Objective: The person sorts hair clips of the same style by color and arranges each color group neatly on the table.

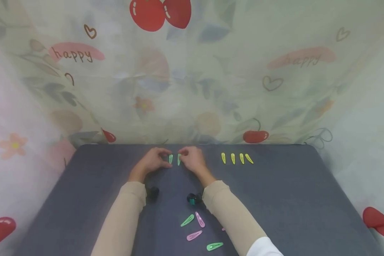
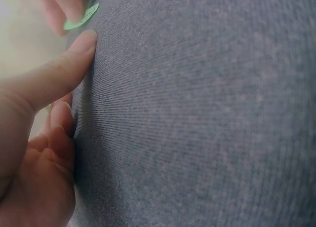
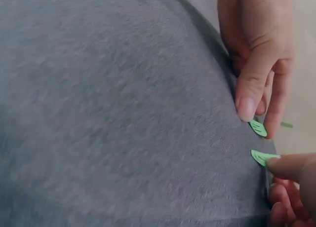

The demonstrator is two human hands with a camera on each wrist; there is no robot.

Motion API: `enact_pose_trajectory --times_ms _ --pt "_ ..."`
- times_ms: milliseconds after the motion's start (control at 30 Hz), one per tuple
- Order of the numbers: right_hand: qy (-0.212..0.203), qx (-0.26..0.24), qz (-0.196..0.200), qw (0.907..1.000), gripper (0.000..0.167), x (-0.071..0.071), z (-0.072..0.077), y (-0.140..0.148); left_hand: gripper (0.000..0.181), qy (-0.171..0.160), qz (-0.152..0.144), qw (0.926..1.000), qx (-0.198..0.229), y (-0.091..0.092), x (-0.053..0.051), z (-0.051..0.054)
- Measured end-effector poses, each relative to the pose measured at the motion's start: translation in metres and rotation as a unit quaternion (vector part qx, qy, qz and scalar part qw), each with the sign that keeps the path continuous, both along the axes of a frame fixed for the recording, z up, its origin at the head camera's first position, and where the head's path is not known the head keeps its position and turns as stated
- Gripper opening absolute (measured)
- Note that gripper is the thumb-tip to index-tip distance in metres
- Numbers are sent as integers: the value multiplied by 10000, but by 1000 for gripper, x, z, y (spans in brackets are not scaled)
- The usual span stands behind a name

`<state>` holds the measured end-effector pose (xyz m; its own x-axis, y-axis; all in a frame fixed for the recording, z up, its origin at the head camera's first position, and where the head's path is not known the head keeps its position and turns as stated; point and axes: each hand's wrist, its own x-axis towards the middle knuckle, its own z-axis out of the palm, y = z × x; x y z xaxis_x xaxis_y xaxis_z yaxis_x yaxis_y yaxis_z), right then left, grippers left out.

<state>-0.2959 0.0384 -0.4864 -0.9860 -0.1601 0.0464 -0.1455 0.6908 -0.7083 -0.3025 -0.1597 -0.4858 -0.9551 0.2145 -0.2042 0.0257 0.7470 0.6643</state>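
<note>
Near the far edge of the dark table [image 1: 275, 199], two green hair clips lie side by side. My left hand [image 1: 153, 160] pinches the left green hair clip [image 1: 170, 159] at its two ends, between thumb and a finger; the right wrist view shows this best. On the right green hair clip [image 1: 179, 159], my right hand [image 1: 193, 160] has a thumb and finger pinched, and its pointed end sticks out towards the left hand [image 3: 259, 64]. In the left wrist view my left thumb hides the left clip.
A row of several yellow hair clips [image 1: 233, 158] lies right of my hands. Nearer me are loose green [image 1: 187, 220] and pink [image 1: 194, 235] clips, one pink clip [image 1: 223, 229] partly under my right sleeve [image 1: 240, 217]. A printed curtain [image 1: 185, 117] stands behind the table.
</note>
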Motion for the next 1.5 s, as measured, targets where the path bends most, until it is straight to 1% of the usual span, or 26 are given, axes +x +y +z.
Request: enact_pose_trajectory --times_ms 133,267,367,500,600,700,767,867,933,1000,1067,1133,1267,1300,1367,1500 --pt "-168 313 -138 9993 20 -2 -2 -3 58 -11 15 10000 -33 1 2 5" --pt "-106 443 -311 9985 20 -4 -5 -3 56 -9 -16 10000 -57 2 1 7" --pt "-60 492 -315 9983 21 -4 -6 -3 55 -24 -14 10000 -41 3 1 8" --pt "4 636 -146 9979 26 -1 -6 -2 55 -33 13 10000 45 2 4 3" --pt "61 687 46 9976 31 2 -6 3 55 -45 23 9999 103 5 6 0" --pt "123 765 392 9962 37 3 -5 7 56 -32 -24 10000 86 7 7 0" --pt "215 910 687 9932 42 4 -2 9 57 -19 -34 10000 64 8 7 2" --pt "427 1367 1128 9832 53 10 6 10 56 -19 31 10000 81 6 7 5" --pt "551 1720 1310 9748 60 17 10 12 56 -33 84 9999 106 5 7 7" --pt "654 2063 1423 9659 68 26 13 14 56 -38 135 9998 124 4 7 7" --pt "690 2298 1496 9592 76 35 14 17 56 -3 91 9999 110 3 7 5" --pt "752 2483 1533 9535 81 43 14 21 56 2 125 9999 107 2 7 2" --pt "875 2799 1597 9426 85 61 16 33 56 1 148 9998 115 2 8 1" --pt "964 2886 1635 9384 85 65 16 36 56 -11 156 9998 117 2 7 1" --pt "1172 3064 1756 9282 85 74 15 42 56 -25 156 9998 127 3 8 2" --pt "1706 3241 2067 9073 86 92 15 53 56 -69 173 9997 135 6 8 4"
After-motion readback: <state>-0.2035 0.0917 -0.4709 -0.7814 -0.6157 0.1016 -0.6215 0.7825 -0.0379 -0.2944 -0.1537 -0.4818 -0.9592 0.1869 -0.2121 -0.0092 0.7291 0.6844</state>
